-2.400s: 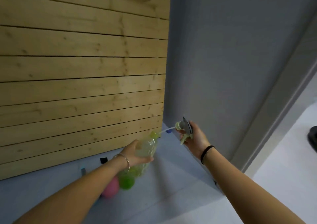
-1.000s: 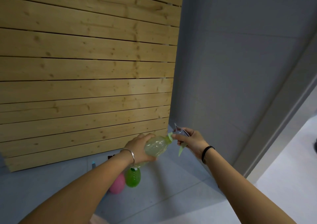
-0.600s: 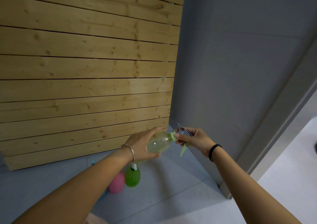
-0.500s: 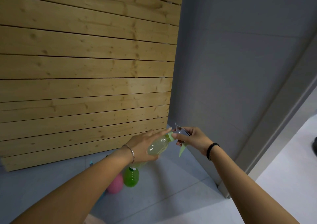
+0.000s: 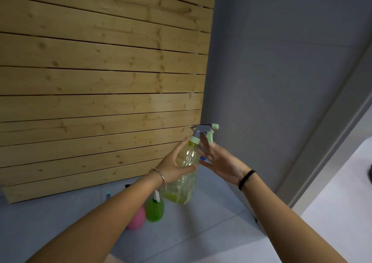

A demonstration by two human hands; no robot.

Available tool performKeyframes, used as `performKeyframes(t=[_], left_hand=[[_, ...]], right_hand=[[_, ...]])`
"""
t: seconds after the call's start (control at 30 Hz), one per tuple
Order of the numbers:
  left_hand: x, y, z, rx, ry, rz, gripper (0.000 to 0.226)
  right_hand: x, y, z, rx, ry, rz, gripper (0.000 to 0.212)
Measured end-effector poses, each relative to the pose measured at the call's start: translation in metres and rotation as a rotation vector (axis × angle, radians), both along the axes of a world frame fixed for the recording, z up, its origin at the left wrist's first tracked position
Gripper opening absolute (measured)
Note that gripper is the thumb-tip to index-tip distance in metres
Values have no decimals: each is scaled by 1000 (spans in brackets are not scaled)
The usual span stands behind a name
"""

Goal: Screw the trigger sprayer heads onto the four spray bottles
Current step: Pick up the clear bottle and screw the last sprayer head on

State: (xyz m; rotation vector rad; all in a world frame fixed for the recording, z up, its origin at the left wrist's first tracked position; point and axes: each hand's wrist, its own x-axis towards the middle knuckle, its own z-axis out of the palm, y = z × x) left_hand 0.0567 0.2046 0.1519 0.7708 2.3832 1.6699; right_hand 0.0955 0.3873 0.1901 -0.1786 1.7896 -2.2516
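My left hand [image 5: 174, 167] grips a clear yellowish spray bottle [image 5: 185, 174], held upright in the air. A grey and pale green trigger sprayer head [image 5: 204, 133] sits on the bottle's neck. My right hand [image 5: 220, 160] is beside the bottle with fingers spread and straight, its fingertips near the trigger and collar, holding nothing. On the grey floor below stand a green bottle [image 5: 154, 210] with a white neck piece and a pink bottle [image 5: 136, 218], partly hidden behind my left forearm.
A wall of wooden planks [image 5: 100, 81] rises at the left and a grey wall [image 5: 271, 81] at the right, meeting in a corner. Small blue items lie on the floor: one [image 5: 108, 194] by the planks, another [image 5: 203, 158] behind the bottle.
The bottle went from tilted sideways to upright. My right hand let go of the sprayer head, which now sits on the neck, and opened beside it.
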Motion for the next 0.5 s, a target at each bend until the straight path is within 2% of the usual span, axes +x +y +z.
performKeyframes(t=[0.03, 0.1, 0.2, 0.27, 0.5], left_hand=[[0, 2, 1, 42, -20, 14, 86], [1, 6, 2, 66, -34, 29, 86], [6, 13, 0, 69, -41, -4, 85], [9, 16, -1, 67, -41, -7, 87], [5, 14, -2, 39, -68, 110, 129]], right_hand=[[0, -5, 0, 47, 33, 7, 62], [-5, -14, -4, 160, 104, -126, 60], [-10, -28, -10, 78, 89, -435, 44], [-13, -31, -13, 59, 64, -528, 42], [-18, -37, -10, 101, 157, -503, 13]])
